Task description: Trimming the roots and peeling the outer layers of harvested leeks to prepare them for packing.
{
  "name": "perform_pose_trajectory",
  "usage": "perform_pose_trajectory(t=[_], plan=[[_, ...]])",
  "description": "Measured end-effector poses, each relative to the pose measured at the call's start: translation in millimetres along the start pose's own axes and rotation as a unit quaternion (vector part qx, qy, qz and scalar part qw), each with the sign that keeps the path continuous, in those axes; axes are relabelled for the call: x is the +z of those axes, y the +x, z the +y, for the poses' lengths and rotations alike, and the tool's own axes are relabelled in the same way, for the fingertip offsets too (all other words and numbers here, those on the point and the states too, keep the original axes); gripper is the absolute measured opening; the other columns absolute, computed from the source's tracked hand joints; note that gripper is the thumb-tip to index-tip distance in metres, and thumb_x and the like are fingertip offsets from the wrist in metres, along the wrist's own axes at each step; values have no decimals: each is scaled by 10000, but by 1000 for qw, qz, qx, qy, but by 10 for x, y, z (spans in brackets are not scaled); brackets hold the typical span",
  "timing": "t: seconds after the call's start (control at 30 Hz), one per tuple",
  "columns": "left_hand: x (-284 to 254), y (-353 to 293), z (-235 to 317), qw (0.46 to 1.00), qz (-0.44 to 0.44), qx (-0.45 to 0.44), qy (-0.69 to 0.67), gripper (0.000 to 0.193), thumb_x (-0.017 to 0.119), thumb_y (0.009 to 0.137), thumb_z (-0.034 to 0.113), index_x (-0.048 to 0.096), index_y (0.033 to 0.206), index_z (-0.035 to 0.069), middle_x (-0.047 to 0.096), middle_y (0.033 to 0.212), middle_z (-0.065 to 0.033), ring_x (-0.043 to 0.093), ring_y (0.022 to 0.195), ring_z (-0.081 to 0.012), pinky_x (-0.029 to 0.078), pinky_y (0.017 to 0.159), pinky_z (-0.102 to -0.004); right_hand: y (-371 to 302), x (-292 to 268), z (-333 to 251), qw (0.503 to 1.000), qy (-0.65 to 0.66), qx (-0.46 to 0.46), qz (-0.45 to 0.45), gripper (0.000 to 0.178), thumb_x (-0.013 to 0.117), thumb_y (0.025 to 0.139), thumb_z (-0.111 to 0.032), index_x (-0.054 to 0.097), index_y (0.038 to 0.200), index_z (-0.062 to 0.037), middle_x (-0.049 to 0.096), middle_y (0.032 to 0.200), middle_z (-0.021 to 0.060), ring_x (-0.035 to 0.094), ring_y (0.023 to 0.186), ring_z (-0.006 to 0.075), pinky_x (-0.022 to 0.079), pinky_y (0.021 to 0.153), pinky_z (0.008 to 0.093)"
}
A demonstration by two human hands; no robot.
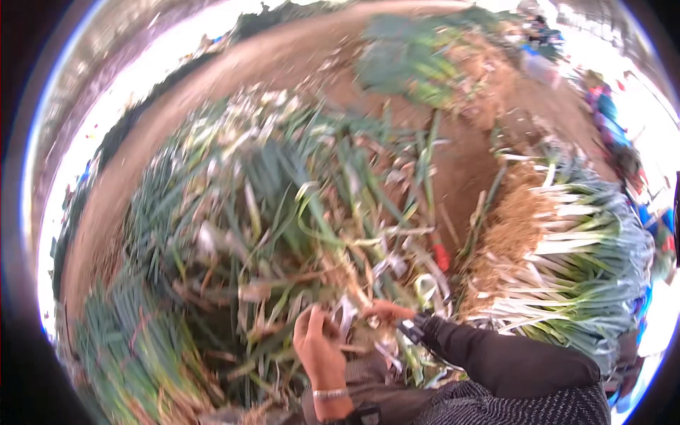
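1. Left hand (320, 350): fingers bent upward near loose leaf scraps (255, 292); I cannot tell whether they grip anything.
2. Right hand (389, 312): blurred on my feed — I cannot tell whether its fingers are clamped.
3. Leek stalk (347, 273): just beyond both hands, near end by the right fingertips.
4. Leek row (567, 244), right: roots all leftward — presumably aligned for tidy stacking.

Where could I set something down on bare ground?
Mostly bare soil shows between the leafy heap and the leek row at right; another strip curves along the heap's far side. Around the left hand and right hand, loose leaves lie crowded.
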State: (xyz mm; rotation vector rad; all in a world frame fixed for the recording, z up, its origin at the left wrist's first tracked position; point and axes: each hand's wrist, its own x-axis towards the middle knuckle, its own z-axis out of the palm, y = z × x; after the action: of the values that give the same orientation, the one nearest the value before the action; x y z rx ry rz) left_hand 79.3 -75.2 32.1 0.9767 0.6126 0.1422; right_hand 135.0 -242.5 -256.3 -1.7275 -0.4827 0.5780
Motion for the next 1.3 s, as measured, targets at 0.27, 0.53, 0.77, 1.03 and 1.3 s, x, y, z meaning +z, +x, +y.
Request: perform_pose_trajectory(t=[0.27,0.53,0.77,1.03,1.3], plan=[[-194,-68,-54,1000,14,-9,5,46,610,920,133,589,919,92,584,716,3,504,564,-94,396,484,-226,-345,-2,-1173,974,141,131,120,500,703,727,-274,579,1088,49,618,966,130,569,849,203,446,733,332],[-756,148,-127,999,43,0,8,73,622,913,181,594,896,116,597,745,12,520,609,-102,375,500,-259,-1414,-187,-1661,990,-31,74,117,758,654,814,-248,331,1373,151,493,1327,273,516,1204,277,409,1006,333],[-641,-48,-59,995,-56,87,-6,231,614,935,229,633,1108,77,668,942,-32,616,791,-130,442,647,-265,-2212,-197,-2021,992,-87,42,85,791,674,829,-239,276,1429,88,468,1342,288,475,1255,308,363,1053,329],[-697,37,-141,986,-122,111,-27,376,603,948,258,550,1216,-2,644,1100,-94,642,934,-236,528,724,-328,-2448,22,-1909,997,-41,-26,-67,770,675,846,-222,279,1471,-10,588,1180,201,584,1067,255,434,927,339],[-773,-66,-40,991,-55,111,-46,275,662,893,105,562,1145,63,660,980,-71,662,845,-204,549,724,-328,-1783,77,-1685,980,-143,58,-122,695,666,838,-259,347,1423,-60,622,992,165,615,896,299,457,773,373]])
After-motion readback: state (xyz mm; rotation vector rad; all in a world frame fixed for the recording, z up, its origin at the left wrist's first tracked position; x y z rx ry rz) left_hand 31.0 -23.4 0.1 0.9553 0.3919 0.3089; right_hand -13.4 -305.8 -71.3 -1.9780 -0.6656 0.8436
